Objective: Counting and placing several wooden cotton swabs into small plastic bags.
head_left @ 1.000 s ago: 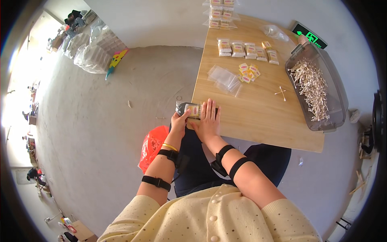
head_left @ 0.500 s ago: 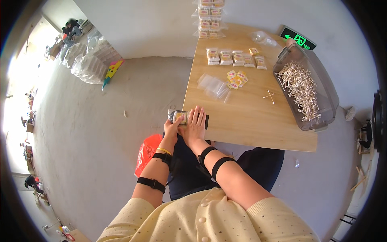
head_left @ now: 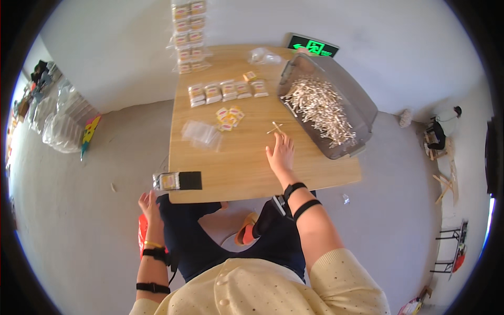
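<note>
A wooden table (head_left: 252, 157) is filling the middle of the view, and a grey tray (head_left: 362, 113) heaped with small pale sticks is sitting at its right side. Rows of small packets (head_left: 227, 90) are lying near the far edge. The right hand (head_left: 281, 155) is lying open and empty on the tabletop, fingers spread, reaching toward a few loose sticks (head_left: 275, 127) just beyond the fingertips. The left hand (head_left: 149, 205) is hanging open and empty below the table's near left corner, where a small dark-and-clear pouch (head_left: 177, 180) is resting just above it, well apart from the right hand.
</note>
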`<action>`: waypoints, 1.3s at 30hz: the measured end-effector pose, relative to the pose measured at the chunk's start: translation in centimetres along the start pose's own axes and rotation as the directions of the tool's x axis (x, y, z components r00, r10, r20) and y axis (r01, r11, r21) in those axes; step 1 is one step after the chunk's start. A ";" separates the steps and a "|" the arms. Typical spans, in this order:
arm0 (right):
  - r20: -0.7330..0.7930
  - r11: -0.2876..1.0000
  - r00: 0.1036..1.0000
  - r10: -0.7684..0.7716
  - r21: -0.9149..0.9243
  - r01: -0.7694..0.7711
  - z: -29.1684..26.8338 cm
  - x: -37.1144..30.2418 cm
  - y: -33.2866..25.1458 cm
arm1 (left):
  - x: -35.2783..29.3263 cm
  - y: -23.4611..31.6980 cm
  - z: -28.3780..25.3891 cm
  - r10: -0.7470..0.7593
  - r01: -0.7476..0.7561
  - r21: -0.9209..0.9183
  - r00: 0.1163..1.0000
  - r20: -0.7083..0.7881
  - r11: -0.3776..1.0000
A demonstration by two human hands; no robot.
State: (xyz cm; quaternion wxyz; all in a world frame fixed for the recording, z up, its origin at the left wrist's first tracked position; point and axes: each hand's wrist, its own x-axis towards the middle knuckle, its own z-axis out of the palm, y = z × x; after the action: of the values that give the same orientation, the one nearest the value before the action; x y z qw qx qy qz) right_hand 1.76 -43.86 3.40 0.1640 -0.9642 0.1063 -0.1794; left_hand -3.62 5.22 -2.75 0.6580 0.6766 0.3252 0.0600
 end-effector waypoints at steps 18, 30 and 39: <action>0.133 0.947 0.970 -0.203 0.280 0.160 1.7 -1.3 -4.4 | -15.3 5.8 22.7 0.349 -0.972 0.216 0.235 0.907 0.092; 0.025 0.883 0.961 -0.277 -0.387 0.265 -3.6 18.2 9.9 | -14.1 6.2 26.2 0.275 -0.975 0.222 0.205 0.939 -0.031; -0.032 0.940 0.955 -0.294 -0.194 0.282 -2.5 19.6 7.0 | -14.0 7.0 25.6 0.274 -0.977 0.208 0.213 0.938 0.050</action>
State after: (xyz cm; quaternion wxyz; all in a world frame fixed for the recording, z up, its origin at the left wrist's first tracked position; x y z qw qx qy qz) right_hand 17.63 -56.16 9.23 0.0414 -0.9746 -0.0146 -0.2196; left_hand 0.95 -23.34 5.33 0.1814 0.9157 -0.3565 -0.0372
